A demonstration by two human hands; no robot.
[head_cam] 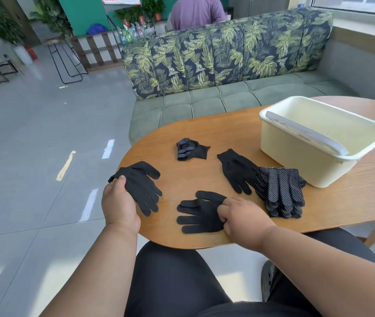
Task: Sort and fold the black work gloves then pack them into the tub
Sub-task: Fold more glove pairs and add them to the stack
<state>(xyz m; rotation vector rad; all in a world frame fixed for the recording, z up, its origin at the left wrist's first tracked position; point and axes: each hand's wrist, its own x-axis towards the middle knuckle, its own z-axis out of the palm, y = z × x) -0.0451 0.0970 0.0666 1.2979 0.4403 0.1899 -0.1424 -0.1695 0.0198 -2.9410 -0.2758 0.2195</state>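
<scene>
Gloves lie scattered on the near end of an oval wooden bench [319, 213], all black, and two of them are in the person's grasp. Near the bench's left edge a plain black glove [144, 187] lies flat with its fingers pointing toward the near right; the left hand [119, 202] holds its cuff end, thumb on top and fingers curled under the fabric at the edge. Closer to the person, a second plain glove [199, 212] lies with its fingers pointing left, and the right hand [242, 219] grips its cuff, the fingers bunched into the cloth. Just beyond that hand a third plain glove [238, 171] rests with its cuff away from the person, its fingers touching or slightly overlapping a stack of white-dotted gloves [280, 193] to its right. That stack sits just beside the near corner of a cream plastic tub [277, 143], which stands open at the right of the bench with a grey handle [305, 132] lying across its rim. Farther back, well apart from both hands, a folded dotted glove [191, 149] lies alone. A sofa [227, 65] with a leaf-patterned back stands behind the bench.
</scene>
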